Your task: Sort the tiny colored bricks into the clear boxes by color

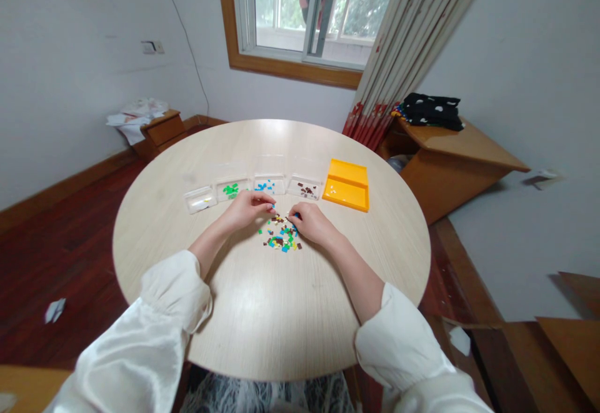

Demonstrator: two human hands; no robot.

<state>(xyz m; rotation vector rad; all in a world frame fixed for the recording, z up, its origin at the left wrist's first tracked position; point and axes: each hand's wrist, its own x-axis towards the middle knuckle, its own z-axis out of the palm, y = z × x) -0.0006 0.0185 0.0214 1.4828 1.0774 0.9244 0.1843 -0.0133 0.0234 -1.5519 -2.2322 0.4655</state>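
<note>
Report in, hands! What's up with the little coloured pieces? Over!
Left hand, right hand at far edge of coloured pieces, grips unclear. Pieces loose, colours mixed. Clear boxes, yellow case beyond, not blocking.

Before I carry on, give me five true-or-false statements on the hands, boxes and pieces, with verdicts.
1. The yellow box is shut. False: it stands open.
2. In the row of clear boxes, the blue pieces lie between the green pieces and the brown pieces. True.
3. The loose pile is all one colour. False: it mixes green, blue, yellow and brown.
4. The right hand is closer to the loose pile than to the yellow box. True.
5. The table is round. True.
</note>
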